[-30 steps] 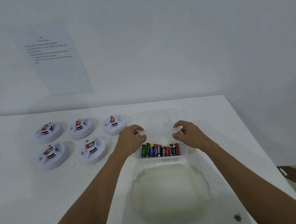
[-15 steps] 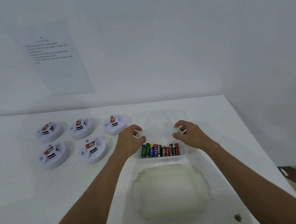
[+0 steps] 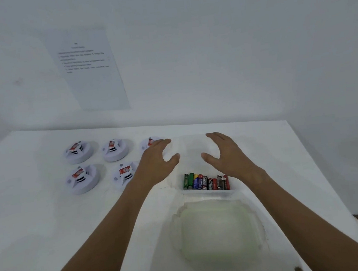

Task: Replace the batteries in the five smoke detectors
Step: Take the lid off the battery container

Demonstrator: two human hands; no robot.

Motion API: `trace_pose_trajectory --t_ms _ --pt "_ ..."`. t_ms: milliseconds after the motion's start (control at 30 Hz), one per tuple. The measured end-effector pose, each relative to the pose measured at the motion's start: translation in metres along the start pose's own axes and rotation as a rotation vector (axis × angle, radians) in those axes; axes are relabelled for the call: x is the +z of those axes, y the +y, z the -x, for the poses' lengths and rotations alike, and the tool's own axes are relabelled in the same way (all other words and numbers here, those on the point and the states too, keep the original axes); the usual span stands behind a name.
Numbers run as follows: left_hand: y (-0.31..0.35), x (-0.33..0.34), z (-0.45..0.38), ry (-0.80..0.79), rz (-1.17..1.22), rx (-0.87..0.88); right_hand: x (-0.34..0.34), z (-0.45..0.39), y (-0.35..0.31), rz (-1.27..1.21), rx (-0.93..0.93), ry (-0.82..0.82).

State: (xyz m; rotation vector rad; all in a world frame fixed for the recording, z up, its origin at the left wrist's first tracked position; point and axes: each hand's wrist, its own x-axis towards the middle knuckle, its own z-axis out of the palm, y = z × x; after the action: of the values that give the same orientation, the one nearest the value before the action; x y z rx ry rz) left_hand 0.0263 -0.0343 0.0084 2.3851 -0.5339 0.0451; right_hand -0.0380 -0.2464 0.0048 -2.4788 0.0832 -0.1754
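Note:
Several white round smoke detectors lie in two rows on the white table, among them one at the back left (image 3: 78, 152) and one at the front left (image 3: 82, 179); each shows a red-and-white battery on top. A clear plastic box (image 3: 210, 193) holds a row of mixed batteries (image 3: 206, 181) along its near wall. My left hand (image 3: 156, 161) and my right hand (image 3: 225, 152) hover over the box's left and right sides with fingers spread and hold nothing. My left hand partly hides the third back-row detector (image 3: 150, 142) and the second front-row detector (image 3: 124, 176).
A translucent greenish lid (image 3: 218, 232) lies on the table just in front of the box. A printed sheet (image 3: 88, 69) hangs on the wall behind. The table's right edge (image 3: 321, 165) runs close to the box, with floor clutter below at the lower right.
Both hands have let go of the box's rim, opened and lifted. The camera has shifted, so the table sits lower and further right in view.

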Motion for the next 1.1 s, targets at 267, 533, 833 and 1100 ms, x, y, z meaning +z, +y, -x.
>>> trace_pose_trajectory --t_ms 267,533,833,1100 --pt "-0.068 -0.082 0.013 -0.039 -0.106 -0.035 0.066 -0.029 -0.092 -0.109 -0.133 -0.109" --pt "-0.145 -0.104 0.016 -0.258 -0.138 -0.021 0.133 -0.041 -0.124 -0.1 -0.03 -0.278" --pt "-0.192 -0.089 -0.006 -0.396 -0.254 0.076 0.169 -0.047 -0.128 -0.124 0.073 -0.275" --pt "-0.199 -0.08 -0.013 -0.458 -0.186 0.118 0.184 -0.061 -0.124 -0.078 0.015 -0.228"
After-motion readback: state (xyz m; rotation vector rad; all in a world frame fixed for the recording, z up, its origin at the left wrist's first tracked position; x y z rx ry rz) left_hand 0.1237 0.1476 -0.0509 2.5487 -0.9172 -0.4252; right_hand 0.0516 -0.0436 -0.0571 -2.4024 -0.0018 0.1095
